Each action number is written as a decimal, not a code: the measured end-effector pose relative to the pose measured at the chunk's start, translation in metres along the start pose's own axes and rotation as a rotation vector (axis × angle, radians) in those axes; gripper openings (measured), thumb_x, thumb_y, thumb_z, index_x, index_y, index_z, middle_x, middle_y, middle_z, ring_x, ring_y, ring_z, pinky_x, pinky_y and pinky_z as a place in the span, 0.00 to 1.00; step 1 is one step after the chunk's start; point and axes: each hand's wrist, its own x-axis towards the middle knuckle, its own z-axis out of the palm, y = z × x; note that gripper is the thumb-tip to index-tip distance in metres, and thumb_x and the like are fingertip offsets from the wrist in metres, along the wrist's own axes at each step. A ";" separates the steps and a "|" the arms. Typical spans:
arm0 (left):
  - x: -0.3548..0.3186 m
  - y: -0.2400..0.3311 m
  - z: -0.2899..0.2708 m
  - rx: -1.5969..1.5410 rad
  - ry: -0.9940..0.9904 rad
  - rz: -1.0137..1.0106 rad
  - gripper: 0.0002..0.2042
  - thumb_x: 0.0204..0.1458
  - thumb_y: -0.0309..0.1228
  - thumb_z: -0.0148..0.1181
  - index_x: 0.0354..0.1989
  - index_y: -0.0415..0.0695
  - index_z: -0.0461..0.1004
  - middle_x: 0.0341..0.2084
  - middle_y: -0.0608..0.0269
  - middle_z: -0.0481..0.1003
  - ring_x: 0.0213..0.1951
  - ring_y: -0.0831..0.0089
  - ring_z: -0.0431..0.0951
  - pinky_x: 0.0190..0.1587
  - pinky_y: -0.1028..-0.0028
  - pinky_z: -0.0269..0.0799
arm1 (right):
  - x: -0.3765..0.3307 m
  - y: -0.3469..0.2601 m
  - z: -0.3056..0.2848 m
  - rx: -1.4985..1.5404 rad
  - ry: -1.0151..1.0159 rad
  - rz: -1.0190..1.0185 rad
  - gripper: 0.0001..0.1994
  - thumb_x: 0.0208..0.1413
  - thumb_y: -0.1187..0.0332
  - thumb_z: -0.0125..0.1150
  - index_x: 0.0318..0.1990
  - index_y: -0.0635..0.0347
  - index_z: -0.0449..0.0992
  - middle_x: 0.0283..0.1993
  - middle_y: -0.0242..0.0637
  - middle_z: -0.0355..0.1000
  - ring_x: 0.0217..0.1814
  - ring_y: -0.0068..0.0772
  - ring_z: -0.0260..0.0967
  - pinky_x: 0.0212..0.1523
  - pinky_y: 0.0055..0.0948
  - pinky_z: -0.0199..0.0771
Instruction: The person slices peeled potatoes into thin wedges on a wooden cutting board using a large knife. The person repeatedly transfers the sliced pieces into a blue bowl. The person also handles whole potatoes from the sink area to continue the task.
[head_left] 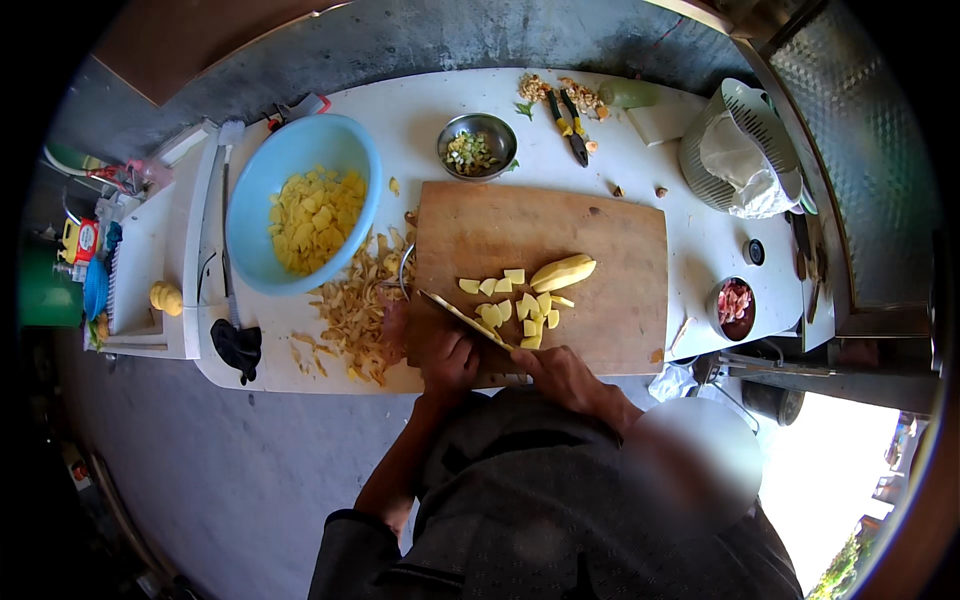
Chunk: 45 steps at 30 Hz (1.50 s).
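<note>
A kitchen knife (465, 318) lies slantwise over the near left part of the wooden cutting board (610, 225). My right hand (560, 372) is closed round its handle end. Beside the blade, near the board's front edge, is my left hand (450, 358) with its fingers curled in; whatever they hold, if anything, is hidden. Just beyond the blade lie several cut potato chunks (530, 308). A whole peeled potato (563, 273) rests behind them. Potato peelings (362, 305) are heaped left of the board, close to my left hand.
A blue basin (374, 165) of potato pieces stands left, a metal bowl (442, 148) of chopped greens behind the board. Pliers (577, 148) lie at the back. Right are a plastic basket (705, 160) and a bowl of meat (735, 300). A black cloth (236, 348) sits front left.
</note>
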 end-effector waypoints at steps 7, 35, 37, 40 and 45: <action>0.030 0.013 0.000 -0.145 0.084 -0.018 0.10 0.53 0.22 0.71 0.43 0.40 0.81 0.41 0.52 0.79 0.42 0.47 0.81 0.45 0.54 0.79 | -0.001 0.013 -0.008 -0.089 0.126 -0.208 0.18 0.77 0.58 0.57 0.45 0.66 0.83 0.32 0.62 0.78 0.39 0.72 0.77 0.36 0.59 0.73; 0.162 -0.105 -0.204 -0.683 0.794 -0.415 0.06 0.56 0.14 0.69 0.40 0.34 0.81 0.35 0.59 0.84 0.37 0.74 0.84 0.44 0.74 0.82 | 0.156 -0.175 -0.078 -0.642 0.204 -0.453 0.23 0.73 0.45 0.57 0.52 0.57 0.76 0.25 0.47 0.79 0.30 0.57 0.81 0.33 0.51 0.80; 0.169 -0.149 -0.217 -0.555 0.775 -0.345 0.06 0.57 0.14 0.69 0.40 0.34 0.81 0.37 0.59 0.84 0.38 0.75 0.84 0.45 0.74 0.82 | 0.184 -0.192 -0.070 -0.646 0.131 -0.482 0.22 0.73 0.46 0.57 0.51 0.58 0.76 0.27 0.49 0.79 0.32 0.58 0.81 0.36 0.52 0.81; 0.178 -0.197 -0.229 -0.299 0.685 -0.242 0.07 0.59 0.16 0.67 0.44 0.36 0.82 0.43 0.56 0.84 0.42 0.68 0.86 0.49 0.71 0.82 | 0.221 -0.204 -0.048 -0.703 0.080 -0.484 0.21 0.71 0.49 0.60 0.50 0.61 0.75 0.32 0.49 0.82 0.38 0.56 0.83 0.41 0.53 0.80; 0.212 -0.128 -0.225 -0.122 0.351 -0.011 0.09 0.63 0.21 0.62 0.50 0.38 0.84 0.54 0.48 0.82 0.62 0.51 0.80 0.66 0.58 0.76 | 0.259 -0.194 -0.021 -0.840 0.144 -0.559 0.23 0.64 0.51 0.68 0.51 0.63 0.75 0.33 0.47 0.83 0.38 0.50 0.84 0.40 0.47 0.81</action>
